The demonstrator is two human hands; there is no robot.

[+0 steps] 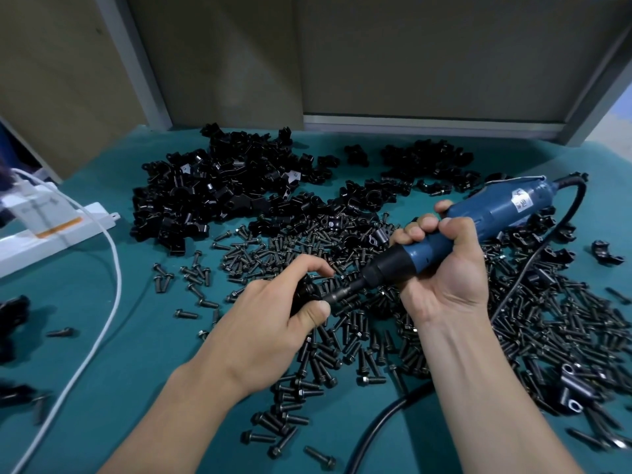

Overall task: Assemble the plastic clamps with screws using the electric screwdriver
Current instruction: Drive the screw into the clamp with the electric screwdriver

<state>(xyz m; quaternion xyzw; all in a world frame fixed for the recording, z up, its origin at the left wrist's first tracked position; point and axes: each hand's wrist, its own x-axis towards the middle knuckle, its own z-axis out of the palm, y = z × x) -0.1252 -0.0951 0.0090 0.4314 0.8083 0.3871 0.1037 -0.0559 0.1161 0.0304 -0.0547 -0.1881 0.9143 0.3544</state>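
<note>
Teal mat (136, 336), blue screwdriver (496, 208), label (522, 201) illegible

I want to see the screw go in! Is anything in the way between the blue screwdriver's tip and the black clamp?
Nothing visible is. The electric screwdriver, gripped by the right hand, has its bit at the clamp that the left hand holds. Its thumb lies beside the bit, not across it.

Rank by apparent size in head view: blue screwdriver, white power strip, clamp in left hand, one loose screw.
1. blue screwdriver
2. white power strip, cut off at the frame edge, so true rank unsure
3. clamp in left hand, mostly hidden
4. loose screw
</note>
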